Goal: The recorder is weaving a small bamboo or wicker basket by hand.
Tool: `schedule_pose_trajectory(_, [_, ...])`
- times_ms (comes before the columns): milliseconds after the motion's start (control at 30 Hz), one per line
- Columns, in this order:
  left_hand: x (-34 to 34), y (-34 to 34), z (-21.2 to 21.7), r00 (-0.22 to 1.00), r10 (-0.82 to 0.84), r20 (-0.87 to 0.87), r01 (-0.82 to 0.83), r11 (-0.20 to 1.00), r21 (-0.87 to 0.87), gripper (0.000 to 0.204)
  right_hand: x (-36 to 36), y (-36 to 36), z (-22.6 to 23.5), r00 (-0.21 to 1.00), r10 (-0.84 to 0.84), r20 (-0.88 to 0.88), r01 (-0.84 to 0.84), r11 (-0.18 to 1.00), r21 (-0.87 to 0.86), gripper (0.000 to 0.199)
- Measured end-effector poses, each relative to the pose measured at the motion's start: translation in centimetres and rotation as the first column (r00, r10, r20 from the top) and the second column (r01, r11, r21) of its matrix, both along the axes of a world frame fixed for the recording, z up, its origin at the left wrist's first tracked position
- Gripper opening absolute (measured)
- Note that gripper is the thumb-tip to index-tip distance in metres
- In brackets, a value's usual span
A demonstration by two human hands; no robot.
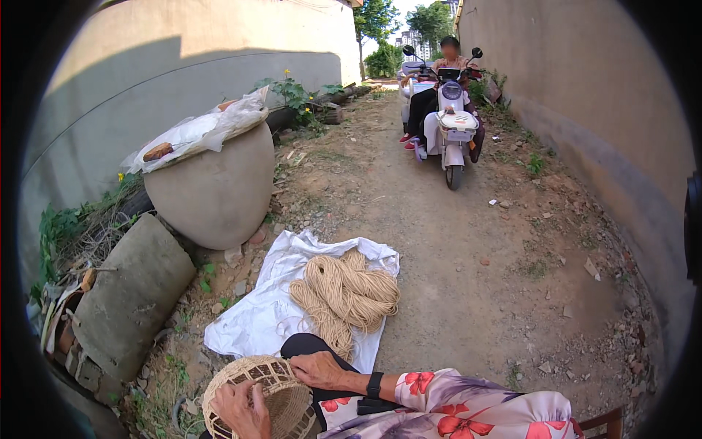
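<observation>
A round woven basket [289,407] of pale cord, with an openwork band below its rim, rests at my lap in the lower left. My right hand [319,370], a black band on its wrist, is closed on the basket's far right rim. Over the near left side lies my left hand [243,411], its fingers bent against the weave and gripping it. Whether it also pinches a strand cannot be made out. Beyond my knee, thick hanks of beige cord [351,293] lie piled on a white plastic sheet [252,322].
A large clay vat [219,190] covered with plastic and a grey cement cylinder [135,296] stand at the left. Up the dirt lane [468,293], a person [447,66] sits on a white electric scooter [452,124]. Walls flank both sides; stones litter the right edge.
</observation>
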State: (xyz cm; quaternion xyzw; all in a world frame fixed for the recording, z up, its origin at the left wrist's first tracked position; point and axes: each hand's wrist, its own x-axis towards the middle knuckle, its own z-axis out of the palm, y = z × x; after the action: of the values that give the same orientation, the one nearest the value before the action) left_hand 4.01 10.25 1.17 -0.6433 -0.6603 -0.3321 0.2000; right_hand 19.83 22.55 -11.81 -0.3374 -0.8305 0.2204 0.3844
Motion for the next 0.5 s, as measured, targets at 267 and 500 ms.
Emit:
schedule_pose_trajectory(267, [0.5, 1.2, 1.5, 0.994, -0.068, 0.083, 0.082, 0.982, -0.171, 0.018, 0.2, 0.0, 0.2, 1.000, -0.015, 0.003, 0.015, 1.000, 0.022, 0.012])
schedule_pose_trajectory(500, [0.1, 1.3, 0.9, 0.997, 0.001, 0.071, 0.009, 0.990, -0.142, 0.018, -0.4, -0.1, 0.4, 0.999, -0.022, -0.024, 0.023, 0.999, 0.034, 0.012])
